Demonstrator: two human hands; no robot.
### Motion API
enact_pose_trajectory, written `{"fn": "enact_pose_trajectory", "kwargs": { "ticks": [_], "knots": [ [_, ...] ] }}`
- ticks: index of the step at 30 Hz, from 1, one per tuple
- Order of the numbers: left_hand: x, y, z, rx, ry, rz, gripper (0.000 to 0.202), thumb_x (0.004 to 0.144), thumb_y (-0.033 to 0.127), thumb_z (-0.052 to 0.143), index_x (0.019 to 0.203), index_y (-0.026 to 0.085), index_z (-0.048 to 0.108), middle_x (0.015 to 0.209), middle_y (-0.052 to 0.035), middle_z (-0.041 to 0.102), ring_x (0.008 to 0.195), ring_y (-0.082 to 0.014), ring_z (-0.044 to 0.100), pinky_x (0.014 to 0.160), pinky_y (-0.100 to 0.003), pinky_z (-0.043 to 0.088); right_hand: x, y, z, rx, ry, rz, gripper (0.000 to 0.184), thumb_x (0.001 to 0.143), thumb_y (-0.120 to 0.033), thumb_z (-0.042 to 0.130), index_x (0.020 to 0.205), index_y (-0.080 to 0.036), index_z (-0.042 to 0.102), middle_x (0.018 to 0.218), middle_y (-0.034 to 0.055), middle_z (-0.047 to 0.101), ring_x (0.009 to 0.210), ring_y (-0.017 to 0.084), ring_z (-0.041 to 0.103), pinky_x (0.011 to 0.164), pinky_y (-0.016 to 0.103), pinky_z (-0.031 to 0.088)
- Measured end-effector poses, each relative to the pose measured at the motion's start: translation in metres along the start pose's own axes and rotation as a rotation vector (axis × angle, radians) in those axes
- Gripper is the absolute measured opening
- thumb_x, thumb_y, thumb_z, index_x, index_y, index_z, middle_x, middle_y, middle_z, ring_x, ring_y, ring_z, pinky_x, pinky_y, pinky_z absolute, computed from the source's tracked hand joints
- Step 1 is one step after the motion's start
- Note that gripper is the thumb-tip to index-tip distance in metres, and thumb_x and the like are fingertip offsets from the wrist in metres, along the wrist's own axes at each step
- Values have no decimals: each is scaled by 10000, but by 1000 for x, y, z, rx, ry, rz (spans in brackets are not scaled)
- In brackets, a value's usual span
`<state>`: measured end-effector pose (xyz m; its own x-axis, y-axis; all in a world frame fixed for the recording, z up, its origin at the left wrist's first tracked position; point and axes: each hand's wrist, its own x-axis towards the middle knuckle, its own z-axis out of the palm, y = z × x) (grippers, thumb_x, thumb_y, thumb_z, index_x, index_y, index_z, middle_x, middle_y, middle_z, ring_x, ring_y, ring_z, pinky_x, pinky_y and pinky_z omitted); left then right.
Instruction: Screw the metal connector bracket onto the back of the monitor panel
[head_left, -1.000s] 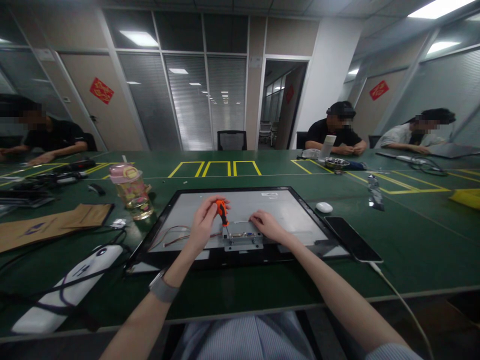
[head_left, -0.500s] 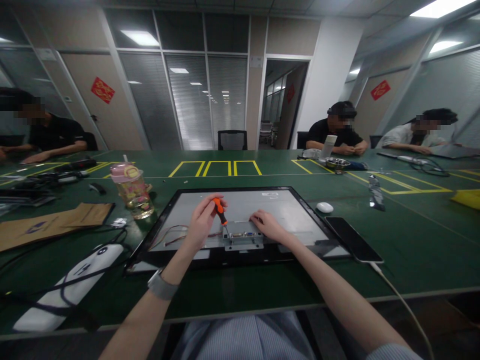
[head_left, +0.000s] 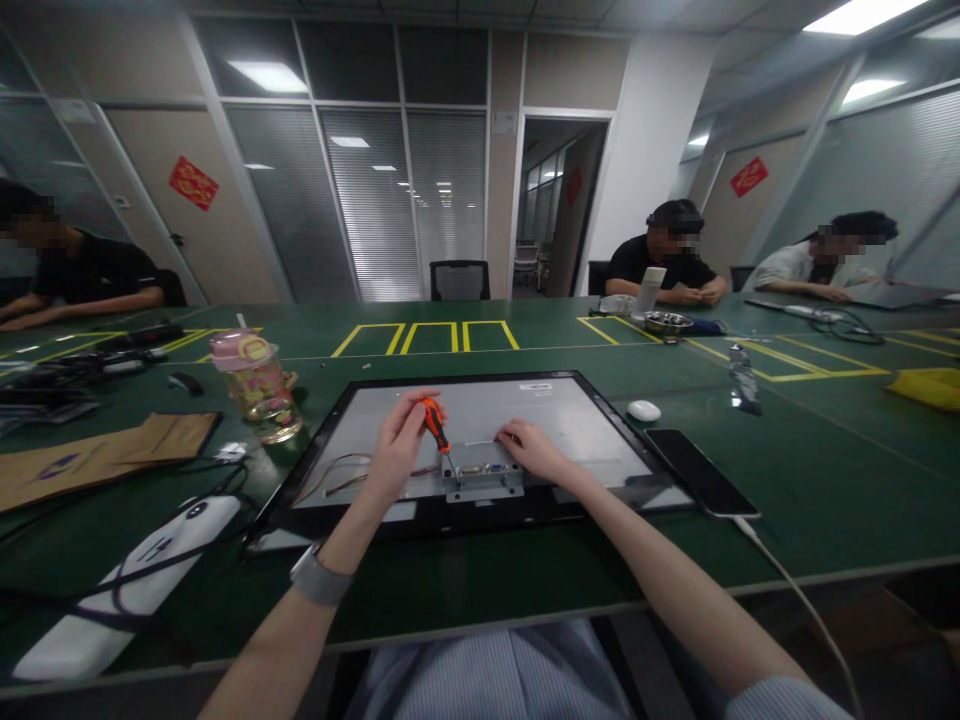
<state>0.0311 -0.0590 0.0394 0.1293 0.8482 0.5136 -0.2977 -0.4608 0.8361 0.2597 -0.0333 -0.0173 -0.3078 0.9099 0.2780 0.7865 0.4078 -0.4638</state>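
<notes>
A monitor panel [head_left: 570, 420] lies face down on the green table in front of me, its grey metal back up. My left hand [head_left: 396, 445] is closed round a small orange-handled screwdriver [head_left: 433, 425], whose tip stands on the metal connector bracket [head_left: 484, 482] near the panel's front edge. My right hand [head_left: 529, 450] rests on the panel just right of the bracket, fingers curled down against the metal. Thin wires [head_left: 337, 475] run across the panel to the left of my left hand.
A pink-lidded drink jar [head_left: 257, 385] stands left of the panel, beside brown paper [head_left: 97, 452] and a white panda-shaped case [head_left: 127, 585]. A phone [head_left: 697, 470] with a cable and a white mouse [head_left: 643, 410] lie to the right. Three other people sit along the far side.
The screwdriver has tilted so its handle leans more to the left in my left hand. My view has shifted slightly; my right hand stays on the panel.
</notes>
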Motion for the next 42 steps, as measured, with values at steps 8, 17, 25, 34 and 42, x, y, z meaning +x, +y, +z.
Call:
{"fn": "enact_pose_trajectory", "kwargs": {
  "ticks": [8,17,25,34,42],
  "knots": [
    [-1,-5,-2,95,63,27,220,780,363,646,885,171,666,841,-33,586,750,-135,555,707,-246,459,-1,-2,-2,-5,2,-9,241,919,-199,445,883,-143,676,823,73,610,742,157,561,670,238,376],
    [-1,4,2,-39,-15,-26,252,817,364,598,957,164,663,788,-42,611,761,-157,589,716,-277,474,-1,-1,0,-2,9,-2,247,918,-199,442,905,-136,680,848,86,616,764,166,568,690,242,382],
    [-1,2,1,10,42,-23,238,775,394,634,816,162,663,835,-45,593,733,-152,564,687,-266,473,-1,0,0,6,5,-15,232,915,-189,444,889,-150,671,836,71,612,764,158,562,689,232,380],
    [0,3,2,-44,7,-22,224,829,376,580,929,180,623,782,-22,592,741,-153,578,702,-279,467,0,1,1,8,8,-5,237,913,-192,439,890,-141,670,849,81,617,781,169,570,712,247,391],
    [-2,-3,-5,87,35,70,121,837,300,610,827,207,685,906,-21,528,881,-152,488,783,-242,415,-4,-3,-2,7,10,-23,266,921,-184,418,878,-111,671,826,104,611,769,179,567,698,253,390]
  ]
}}
